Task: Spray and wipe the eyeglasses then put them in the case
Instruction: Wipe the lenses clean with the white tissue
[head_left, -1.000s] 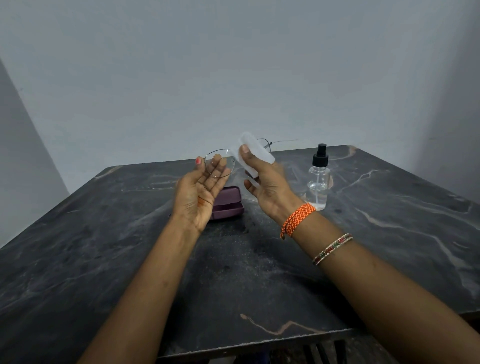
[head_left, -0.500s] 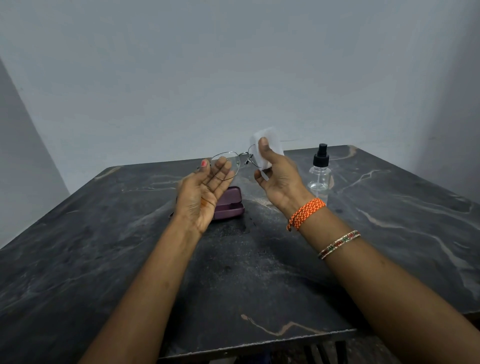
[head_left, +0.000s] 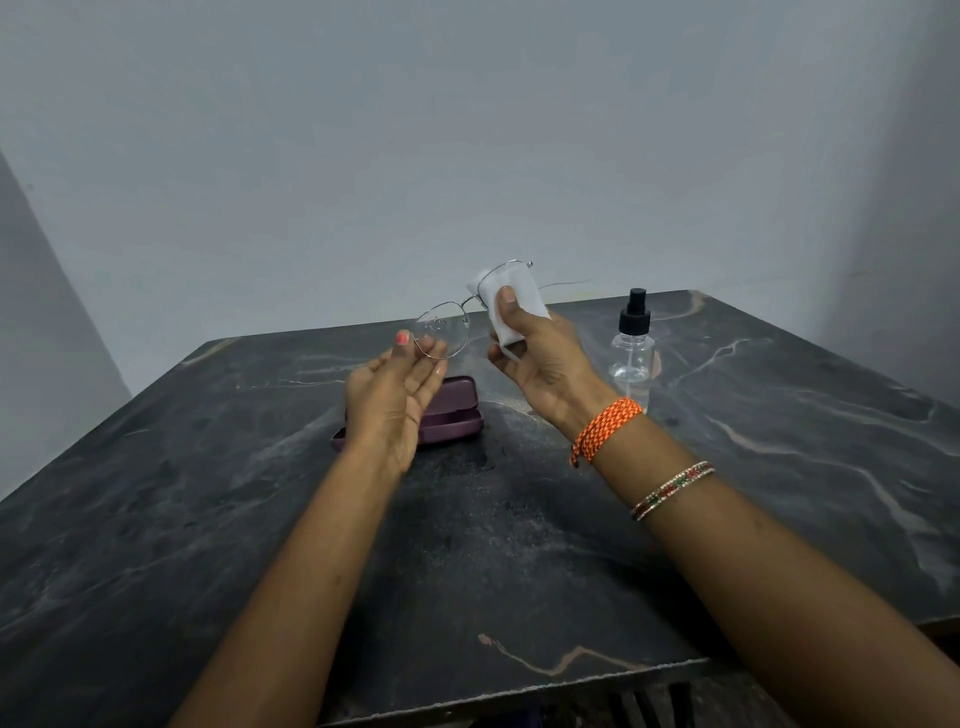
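Note:
Thin wire-framed eyeglasses (head_left: 441, 332) are held up above the table's far side. My left hand (head_left: 395, 395) pinches the rim of the left lens between thumb and fingertips; droplets show on that lens. My right hand (head_left: 540, 364) grips a white cloth (head_left: 511, 306) folded around the right lens, thumb pressing on its near face. A temple arm sticks out to the right. The purple case (head_left: 457, 410) lies on the table behind my left hand, partly hidden by it. The clear spray bottle (head_left: 634, 353) with a black nozzle stands right of my right hand.
The dark marble table (head_left: 519, 545) has its near edge at the bottom and side edges left and right. A plain grey wall rises behind it. Bracelets circle my right wrist.
My right hand has carried the cloth up and to the right onto the right lens. The glasses have tilted, their right side higher. My left hand keeps its hold on the left lens.

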